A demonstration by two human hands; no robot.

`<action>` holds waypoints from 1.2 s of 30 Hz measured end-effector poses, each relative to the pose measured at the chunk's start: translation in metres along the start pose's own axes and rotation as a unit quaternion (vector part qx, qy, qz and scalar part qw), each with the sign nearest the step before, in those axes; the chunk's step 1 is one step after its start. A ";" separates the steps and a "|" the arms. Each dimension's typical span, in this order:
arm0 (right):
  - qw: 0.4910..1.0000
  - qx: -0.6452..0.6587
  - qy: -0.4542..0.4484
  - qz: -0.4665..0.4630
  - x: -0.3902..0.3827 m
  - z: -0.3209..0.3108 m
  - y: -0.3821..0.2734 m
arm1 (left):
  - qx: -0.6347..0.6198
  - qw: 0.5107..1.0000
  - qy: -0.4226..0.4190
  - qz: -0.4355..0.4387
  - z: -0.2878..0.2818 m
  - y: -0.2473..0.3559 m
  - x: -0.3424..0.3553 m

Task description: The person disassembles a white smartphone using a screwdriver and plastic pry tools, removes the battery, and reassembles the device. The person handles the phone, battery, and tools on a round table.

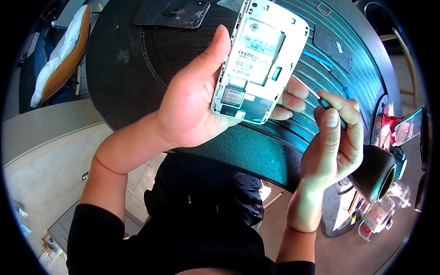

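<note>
Held up over the table by my left hand point(190, 103) is a white mobile phone point(275, 50) with its back cover off. Its bare battery bay, a printed label and a metal card slot face up. My left thumb lies along its left edge, and fingertips show past its right edge. My right hand point(332, 142) pinches a small screwdriver point(325, 103) with a dark handle and a thin metal shaft. The shaft points up and left toward the phone's right edge; whether its tip touches the phone I cannot tell.
On the dark round table point(120, 87) lies a dark, cracked phone point(173, 13) at the far left. A dark flat panel point(332, 48) and blue slim tools point(318, 59) lie right of the held phone. At lower right are a black cup-like object point(373, 172) and a clear glass teapot point(378, 215).
</note>
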State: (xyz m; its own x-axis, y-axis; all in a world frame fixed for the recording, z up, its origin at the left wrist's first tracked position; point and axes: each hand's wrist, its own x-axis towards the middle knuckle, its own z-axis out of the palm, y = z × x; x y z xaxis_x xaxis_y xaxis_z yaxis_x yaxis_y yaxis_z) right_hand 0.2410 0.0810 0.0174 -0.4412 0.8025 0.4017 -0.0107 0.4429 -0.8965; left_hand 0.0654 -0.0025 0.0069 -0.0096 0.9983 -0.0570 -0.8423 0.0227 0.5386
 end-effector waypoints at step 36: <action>1.000 0.014 -0.018 -0.008 0.000 0.000 0.000 | 0.033 0.999 0.011 -0.026 0.004 -0.001 -0.004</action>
State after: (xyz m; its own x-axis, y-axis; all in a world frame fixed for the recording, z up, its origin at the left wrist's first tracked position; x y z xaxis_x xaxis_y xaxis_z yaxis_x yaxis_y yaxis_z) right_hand 0.2415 0.0811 0.0174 -0.4726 0.7808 0.4087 -0.0420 0.4433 -0.8954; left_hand 0.0687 -0.0064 0.0103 0.0207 0.9943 -0.1050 -0.8042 0.0790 0.5890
